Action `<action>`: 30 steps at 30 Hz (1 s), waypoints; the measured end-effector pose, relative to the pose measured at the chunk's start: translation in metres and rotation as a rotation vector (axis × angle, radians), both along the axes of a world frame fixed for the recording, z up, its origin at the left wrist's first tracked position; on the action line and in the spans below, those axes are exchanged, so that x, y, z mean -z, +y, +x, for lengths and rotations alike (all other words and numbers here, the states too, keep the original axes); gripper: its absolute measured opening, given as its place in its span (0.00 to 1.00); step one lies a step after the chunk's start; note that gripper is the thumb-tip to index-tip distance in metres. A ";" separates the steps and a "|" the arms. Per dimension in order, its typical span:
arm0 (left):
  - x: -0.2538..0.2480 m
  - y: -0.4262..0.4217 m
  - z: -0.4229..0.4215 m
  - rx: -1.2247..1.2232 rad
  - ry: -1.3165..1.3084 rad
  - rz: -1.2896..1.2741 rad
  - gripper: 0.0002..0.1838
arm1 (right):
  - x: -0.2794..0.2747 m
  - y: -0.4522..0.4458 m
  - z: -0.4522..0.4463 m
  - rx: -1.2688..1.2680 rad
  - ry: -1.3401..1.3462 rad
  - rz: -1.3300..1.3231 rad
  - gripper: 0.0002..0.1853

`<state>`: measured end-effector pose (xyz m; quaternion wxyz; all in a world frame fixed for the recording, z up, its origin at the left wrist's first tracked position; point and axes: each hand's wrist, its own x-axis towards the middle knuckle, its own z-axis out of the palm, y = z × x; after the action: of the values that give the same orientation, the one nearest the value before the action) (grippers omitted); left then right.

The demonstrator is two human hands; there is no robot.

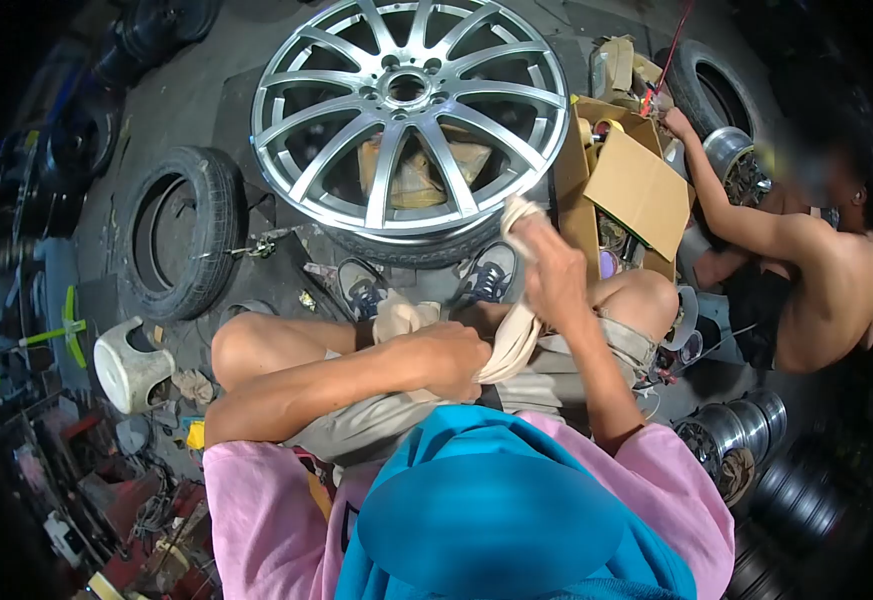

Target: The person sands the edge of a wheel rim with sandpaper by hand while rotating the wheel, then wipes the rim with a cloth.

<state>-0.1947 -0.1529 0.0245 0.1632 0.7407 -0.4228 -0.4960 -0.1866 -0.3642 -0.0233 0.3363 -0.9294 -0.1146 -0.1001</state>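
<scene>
A beige cloth (512,345) is stretched in a twisted strip between my two hands, above my lap. My left hand (446,358) is closed around its lower part, and a loose bunch of the fabric sticks out on the left. Higher up and to the right, my right hand (553,272) grips the other end, with a wrapped tip showing above the fingers. Just beyond my shoes, a silver multi-spoke wheel rim (391,160) lies face up over a tire (421,250); neither hand touches it.
To the left are a tire (226,240) and a white plastic stool (134,365). A cardboard box (646,185) of supplies stands right of the rim. Beyond it a co-worker (821,265) sits reaching toward the box. Several more rims (746,425) lie at lower right.
</scene>
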 end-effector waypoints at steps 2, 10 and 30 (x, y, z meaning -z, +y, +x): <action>-0.002 0.001 -0.002 0.127 0.006 0.075 0.27 | 0.014 0.016 -0.014 -0.071 0.018 -0.064 0.26; 0.012 -0.002 -0.009 0.191 0.001 0.145 0.26 | 0.027 0.102 -0.009 -0.258 -0.068 -0.069 0.24; 0.014 0.004 -0.005 0.019 -0.041 0.051 0.24 | 0.005 -0.005 0.008 -0.526 -0.213 -0.655 0.32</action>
<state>-0.1998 -0.1488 0.0103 0.1308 0.7507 -0.4204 -0.4926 -0.1789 -0.3688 -0.0284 0.0241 -0.9108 -0.4071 -0.0646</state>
